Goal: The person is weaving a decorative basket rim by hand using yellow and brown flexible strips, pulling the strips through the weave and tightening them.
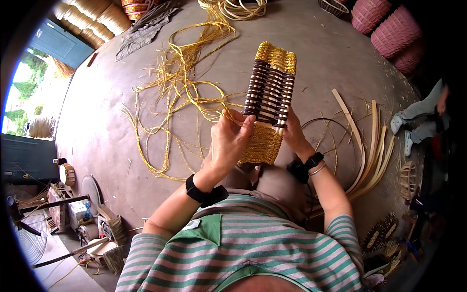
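Observation:
A narrow woven basket (269,97) stands tilted upward over my lap, with gold woven bands at both ends and dark brown strands over pale ribs between them. My right hand (296,134) is closed round its right side, the fingers partly hidden behind it. Against its left edge, my left hand (228,138) pinches gold cord (224,109) between thumb and fingers. From there the cord runs to a loose tangle of gold strands (182,73) on the floor, ahead and to the left.
Pale flat strips (374,131) curve over the floor at my right. Pink baskets (396,31) are stacked far right; another person's legs (421,114) show below them. A fan (31,238) and assorted gear stand at lower left. Coiled cane (242,7) lies at the far side.

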Available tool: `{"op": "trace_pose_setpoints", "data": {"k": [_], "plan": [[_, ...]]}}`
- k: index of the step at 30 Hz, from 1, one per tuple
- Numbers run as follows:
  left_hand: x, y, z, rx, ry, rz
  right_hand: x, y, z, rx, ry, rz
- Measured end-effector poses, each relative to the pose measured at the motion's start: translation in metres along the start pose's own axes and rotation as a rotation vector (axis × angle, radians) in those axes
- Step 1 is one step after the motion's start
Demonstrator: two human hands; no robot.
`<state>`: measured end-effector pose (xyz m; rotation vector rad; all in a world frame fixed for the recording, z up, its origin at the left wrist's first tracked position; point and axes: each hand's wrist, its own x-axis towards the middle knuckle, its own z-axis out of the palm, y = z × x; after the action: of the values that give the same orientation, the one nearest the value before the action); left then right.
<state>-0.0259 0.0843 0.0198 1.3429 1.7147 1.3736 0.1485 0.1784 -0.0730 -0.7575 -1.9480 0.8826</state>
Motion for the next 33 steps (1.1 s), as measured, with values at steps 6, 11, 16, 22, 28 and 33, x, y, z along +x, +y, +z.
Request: {"op": "trace_pose_setpoints", "data": {"k": [6,11,16,22,28,33], "plan": [[0.004,-0.011,0.002,-0.108,-0.046,-0.069,0.004,0.013,0.005,0.965,-0.121,0.507],[0.005,-0.023,0.007,-0.182,-0.004,-0.025,0.006,0.016,0.006,1.333,-0.283,0.687],[0.002,-0.018,0.0,-0.044,-0.039,-0.035,0.01,0.037,0.006,1.189,-0.37,0.711],[-0.004,-0.017,-0.002,-0.11,-0.038,0.031,0.023,0.065,-0.016,-0.261,-0.321,0.123],[0.0,-0.017,-0.005,-0.447,-0.089,-0.128,0.017,0.054,-0.048,-0.571,-0.243,0.123],[0.002,-0.016,-0.002,-0.465,-0.054,-0.13,0.021,0.011,-0.036,-0.739,-0.137,-0.179]]}}
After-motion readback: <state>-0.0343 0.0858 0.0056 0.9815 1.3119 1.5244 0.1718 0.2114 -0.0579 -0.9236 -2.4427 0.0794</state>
